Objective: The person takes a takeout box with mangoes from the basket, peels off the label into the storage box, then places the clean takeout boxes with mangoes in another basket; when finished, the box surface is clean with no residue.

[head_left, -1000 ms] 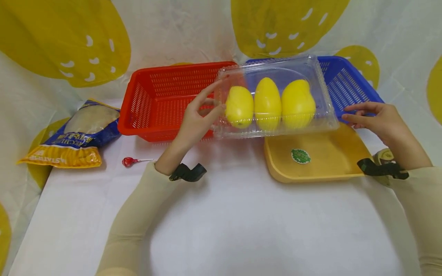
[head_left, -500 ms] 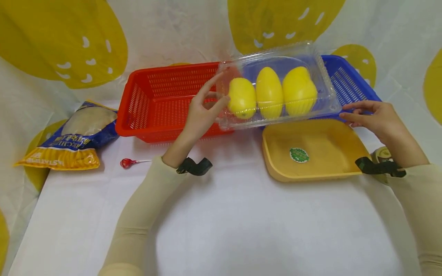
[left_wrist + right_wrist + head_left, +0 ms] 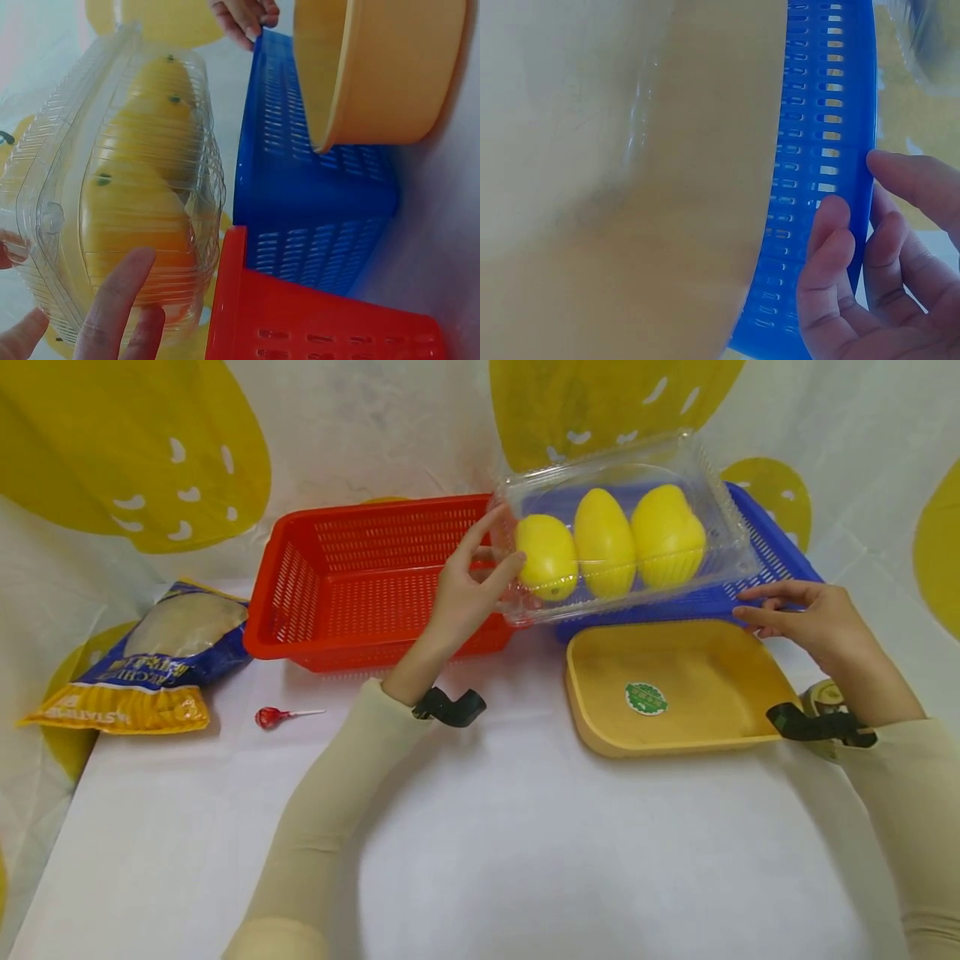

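Observation:
In the head view my left hand (image 3: 467,595) grips the left end of a clear plastic clamshell box (image 3: 637,597). Inside it lie three yellow mangoes (image 3: 603,545). The box is tilted and held above the blue basket (image 3: 772,535); the left wrist view shows the box (image 3: 52,217) apart from the basket's rim. At the basket's right front corner, my right hand (image 3: 821,618) pinches the rim. The right wrist view has the fingers (image 3: 826,277) on both sides of that blue rim (image 3: 861,180).
A red basket (image 3: 300,647) stands left of the blue one. In front of the blue basket sits a yellow tub (image 3: 675,747) with a green sticker. A jar (image 3: 825,695) is by the right wrist. A lollipop (image 3: 270,717) and a pasta bag (image 3: 161,652) lie left.
My left hand has moved the box of mangoes up and to the right, farther over the blue basket. The right hand has stayed at the basket's rim.

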{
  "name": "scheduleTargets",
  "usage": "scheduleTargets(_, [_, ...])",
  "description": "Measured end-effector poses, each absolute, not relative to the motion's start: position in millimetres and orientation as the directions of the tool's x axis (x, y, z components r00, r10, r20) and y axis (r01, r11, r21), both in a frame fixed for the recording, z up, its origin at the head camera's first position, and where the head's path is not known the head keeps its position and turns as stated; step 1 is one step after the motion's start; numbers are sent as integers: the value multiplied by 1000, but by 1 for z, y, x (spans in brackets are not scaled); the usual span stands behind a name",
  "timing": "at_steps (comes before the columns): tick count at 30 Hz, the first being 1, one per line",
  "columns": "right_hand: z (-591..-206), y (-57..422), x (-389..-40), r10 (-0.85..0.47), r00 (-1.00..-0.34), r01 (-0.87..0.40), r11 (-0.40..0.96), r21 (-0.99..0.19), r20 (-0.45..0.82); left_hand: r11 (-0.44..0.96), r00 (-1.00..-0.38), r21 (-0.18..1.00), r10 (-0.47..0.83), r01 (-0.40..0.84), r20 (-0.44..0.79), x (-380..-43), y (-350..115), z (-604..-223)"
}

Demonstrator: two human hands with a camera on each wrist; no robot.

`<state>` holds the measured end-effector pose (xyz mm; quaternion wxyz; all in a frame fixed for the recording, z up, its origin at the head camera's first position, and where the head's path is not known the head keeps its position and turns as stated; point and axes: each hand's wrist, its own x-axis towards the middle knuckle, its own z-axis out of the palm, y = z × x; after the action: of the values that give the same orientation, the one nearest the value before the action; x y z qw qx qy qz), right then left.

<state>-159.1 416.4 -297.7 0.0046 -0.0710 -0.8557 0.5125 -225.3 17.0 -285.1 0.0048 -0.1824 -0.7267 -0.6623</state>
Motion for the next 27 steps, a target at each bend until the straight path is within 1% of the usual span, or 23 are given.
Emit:
scheduleTargets(5, [-297,415,-159,133,-989,125,478,-869,-69,45,-930,956,250,289,269,-231,26,-285])
scheduleTargets(12, [-295,413,-159,138,-988,125,482,-867,-66,-31,-936,969,253,246,246,-239,37,-285])
scheduleTargets(15, [-295,412,-159,137,-988,125,479,-869,-67,-39,-934,971,266,236,238,-243,43,-282])
scheduleTargets(20, [-295,413,-157,147,-986,137,481,-866,-74,-27,-925,974,309,226,223,-251,56,-276])
scheduleTargets(27, [-294,413,-158,155,-985,146,488,-861,-79,52,-918,969,334,243,213,-261,70,-278])
